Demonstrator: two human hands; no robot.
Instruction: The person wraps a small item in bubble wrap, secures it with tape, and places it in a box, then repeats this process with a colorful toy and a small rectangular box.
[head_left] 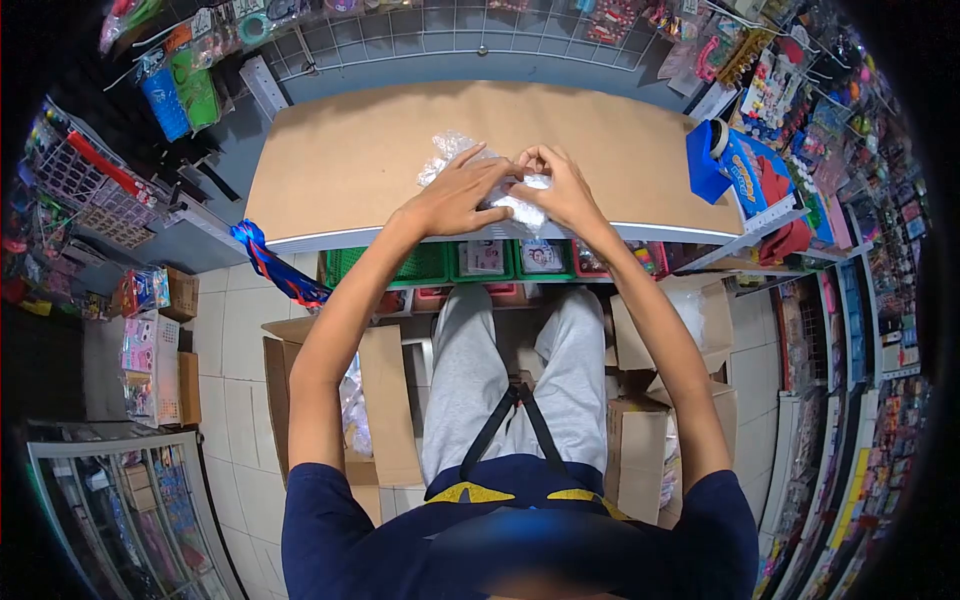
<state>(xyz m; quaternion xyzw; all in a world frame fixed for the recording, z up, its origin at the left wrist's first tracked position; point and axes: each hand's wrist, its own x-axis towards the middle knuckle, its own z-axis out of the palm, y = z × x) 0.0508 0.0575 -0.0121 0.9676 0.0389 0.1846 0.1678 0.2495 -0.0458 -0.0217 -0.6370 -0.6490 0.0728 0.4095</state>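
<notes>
Crinkled clear plastic bundle [532, 212] lies on the tan tabletop [350, 165], near the middle of its front edge, partly covered by both hands; left hand [462, 200] lies over it, fingers spread, thumb held apart; right hand [562, 192] touches its other side, fingers curled inward; whether they pinch the plastic, cannot tell; surroundings crowded; blue box [706, 160] at the right end of the tabletop, a printed blue packet [745, 170] beside it; blue and red ribbons [268, 262] hang at the left front corner; below the front edge, green baskets [405, 265] holding printed packets [482, 257] sit above the person's knees; floor space tight, with an open carton [390, 400] beside the left leg and more cartons [640, 455] stacked by the right, both close enough to hem in the legs; wire grid [450, 50] on the wall behind the tabletop, small packaged goods [195, 90] hanging from it and along the sides; glass-fronted case [130, 510] stands at lower left; shelves [860, 430] packed with small items line the right; labels there too small to read.
</notes>
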